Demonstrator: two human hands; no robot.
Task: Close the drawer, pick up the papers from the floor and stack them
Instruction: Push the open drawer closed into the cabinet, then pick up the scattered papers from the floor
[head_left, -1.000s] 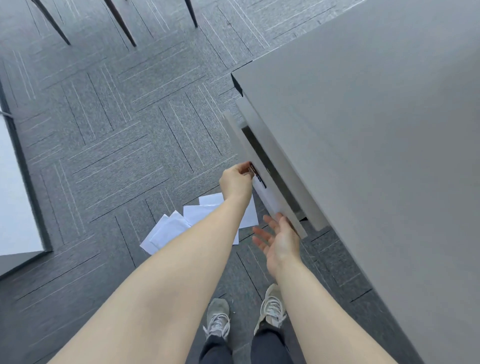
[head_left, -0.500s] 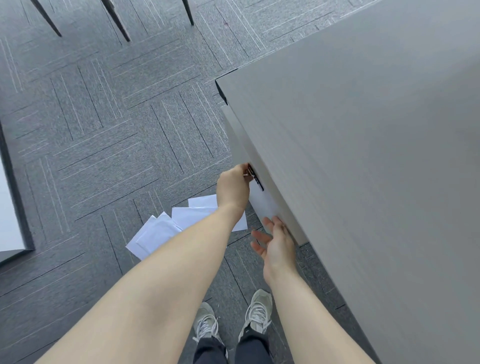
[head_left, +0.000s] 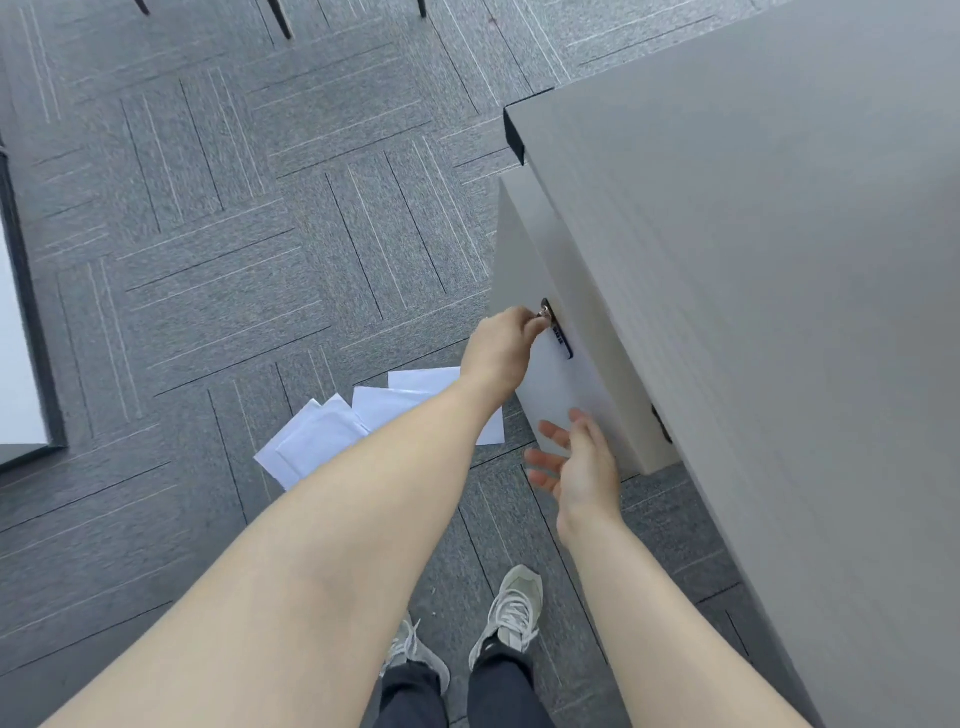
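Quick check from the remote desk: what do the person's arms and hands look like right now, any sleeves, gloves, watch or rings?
Both forearms are bare up to the frame edge, so no sleeves show. The left hand and right hand wear no gloves, and no watch, bracelet or ring shows on either.

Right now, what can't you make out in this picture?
- Papers, head view: the left forearm covers part, so their count is unclear.
- Drawer inside: hidden behind its front.
- Left hand: fingertips curl over a small metal piece at the lock; grip unclear.
- Label by the lock: too small to read.
- Chair legs: cut off at top edge.
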